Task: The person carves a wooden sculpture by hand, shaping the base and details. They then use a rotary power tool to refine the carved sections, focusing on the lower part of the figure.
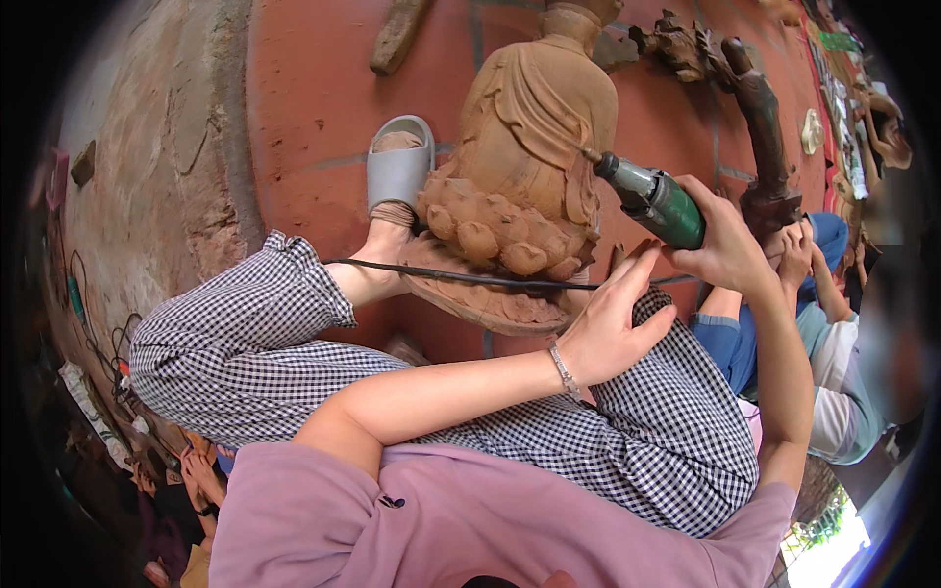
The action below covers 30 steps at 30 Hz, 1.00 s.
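A brown carved wooden statue [534,127] of a robed figure on a lotus-petal base [500,230] lies in front of me, its head end at the top edge of the view. My right hand [727,240] is wrapped round the rear of a green and grey die grinder [659,201]. The grinder's bit meets or nearly meets the statue's right side. Close beside that hand, my left hand [622,318] has its fingers stretched out, near the base, and grips nothing visible. A black power cord [461,278] runs across the base and passes behind my left hand.
The statue rests on a red tiled floor [304,88]. A wood piece [400,37] lies at the far left, and a gnarled dark carving [769,127] stands at right. My grey sandal [400,167] is beside the statue. Another person's hands [796,250] are at right.
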Each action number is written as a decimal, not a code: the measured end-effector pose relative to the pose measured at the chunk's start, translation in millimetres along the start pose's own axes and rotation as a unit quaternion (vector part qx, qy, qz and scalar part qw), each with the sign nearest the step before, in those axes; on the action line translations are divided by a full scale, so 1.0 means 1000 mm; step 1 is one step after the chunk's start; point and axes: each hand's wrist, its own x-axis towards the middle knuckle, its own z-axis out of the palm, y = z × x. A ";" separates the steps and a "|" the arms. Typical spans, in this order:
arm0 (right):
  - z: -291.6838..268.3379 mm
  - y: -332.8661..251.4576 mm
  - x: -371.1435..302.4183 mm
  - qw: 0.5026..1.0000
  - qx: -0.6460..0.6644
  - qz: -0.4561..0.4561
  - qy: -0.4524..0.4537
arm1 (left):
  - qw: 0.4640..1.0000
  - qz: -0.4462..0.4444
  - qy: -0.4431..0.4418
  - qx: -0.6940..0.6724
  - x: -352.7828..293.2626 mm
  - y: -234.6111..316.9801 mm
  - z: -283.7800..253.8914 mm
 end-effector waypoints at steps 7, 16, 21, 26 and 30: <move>0.010 -0.027 0.006 0.952 0.306 0.013 -0.001 | 0.972 0.009 0.054 -0.229 0.024 0.020 -0.008; -0.002 -0.085 0.034 0.818 0.570 0.060 -0.042 | 0.986 0.141 -0.004 -0.092 0.008 0.070 -0.037; 0.007 -0.121 0.042 0.818 0.573 0.051 -0.017 | 0.989 0.140 0.040 -0.031 -0.006 0.084 -0.045; 0.023 -0.141 0.042 0.825 0.562 0.049 0.039 | 0.978 0.127 0.102 0.129 -0.018 0.100 -0.054; 0.030 -0.148 0.039 0.819 0.569 0.020 0.071 | 0.935 0.152 0.156 0.279 -0.030 0.114 -0.052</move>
